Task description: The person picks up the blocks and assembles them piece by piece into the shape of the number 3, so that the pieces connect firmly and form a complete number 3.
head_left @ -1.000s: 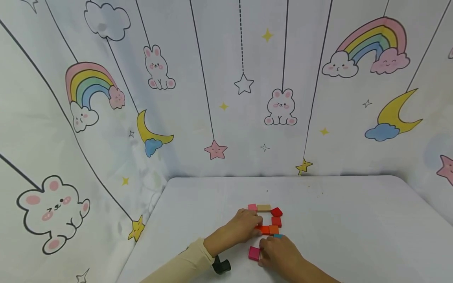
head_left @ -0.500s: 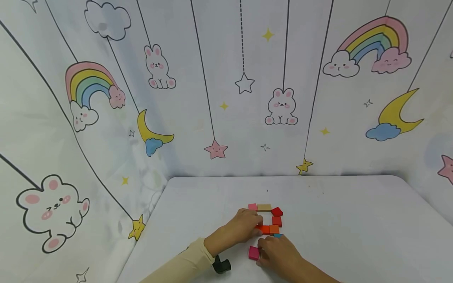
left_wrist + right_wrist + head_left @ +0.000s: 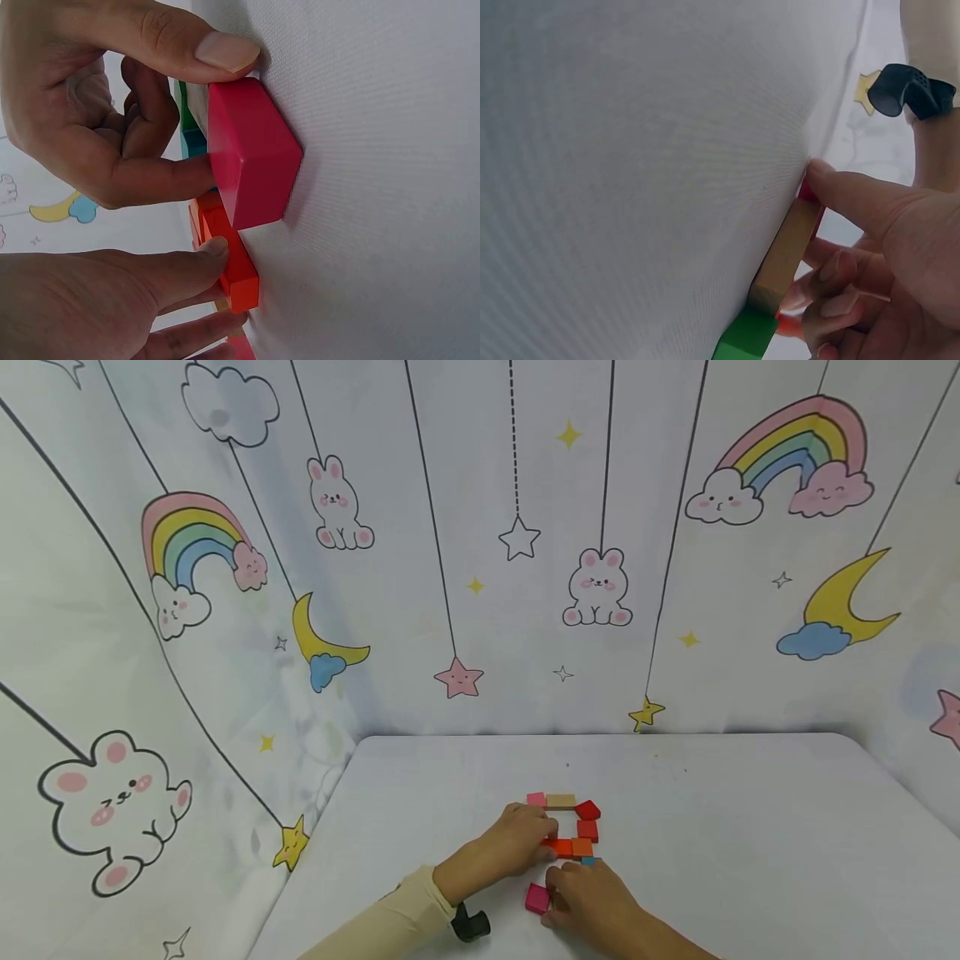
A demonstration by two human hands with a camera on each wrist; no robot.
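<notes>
My right hand (image 3: 588,897) pinches a crimson block (image 3: 251,150) between thumb and forefinger, low on the white table; the same block (image 3: 537,899) shows left of the fingers in the head view. Above it my left hand (image 3: 510,839) lies across the left side of a block outline, its thumb touching a red-orange block (image 3: 234,259) and its fingers reaching toward a pink block (image 3: 536,799). An orange block (image 3: 582,848) adjoins the red-orange one. In the right wrist view a wooden block (image 3: 784,255) and a green block (image 3: 746,334) line up behind the crimson one.
A tan block (image 3: 560,802), a red five-sided block (image 3: 588,810) and a red block (image 3: 587,832) form the outline's far and right sides. Part of a blue block (image 3: 591,861) shows above the right hand. A black wrist mount (image 3: 471,927) sits below the left forearm.
My right hand and the crimson block have shifted very slightly left. The left hand and the other visible blocks stay in place.
</notes>
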